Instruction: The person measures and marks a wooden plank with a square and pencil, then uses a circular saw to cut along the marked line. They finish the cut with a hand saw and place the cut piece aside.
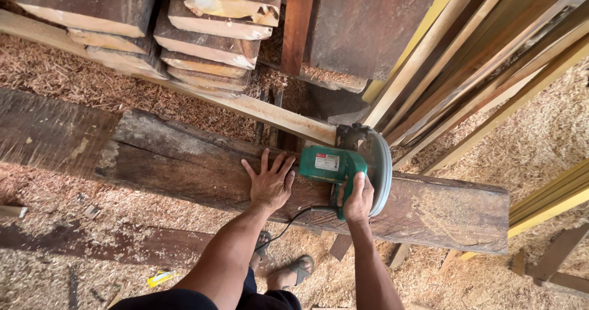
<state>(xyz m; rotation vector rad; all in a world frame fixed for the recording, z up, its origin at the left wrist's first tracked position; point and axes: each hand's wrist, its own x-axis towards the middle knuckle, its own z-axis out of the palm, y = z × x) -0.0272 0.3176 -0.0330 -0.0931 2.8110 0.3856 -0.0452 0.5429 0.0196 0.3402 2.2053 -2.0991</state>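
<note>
Head view: a thick, dark, weathered wooden plank (196,162) lies across the middle, raised above the sawdust-strewn floor (540,132), probably so the blade clears. The left hand (270,184) presses flat on it, fingers spread, likely steadying it. At its three o'clock the right hand (358,199) is clenched around the handle of a green circular saw (346,162) resting on the plank.

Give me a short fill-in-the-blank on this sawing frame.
1. The left hand lies flat, fingers spread, on the ____.
2. The right hand holds the grip of a ____ circular saw.
3. The floor is covered in ____.
4. The person's feet wear ____.

Missing words: plank; green; sawdust; sandals
</note>
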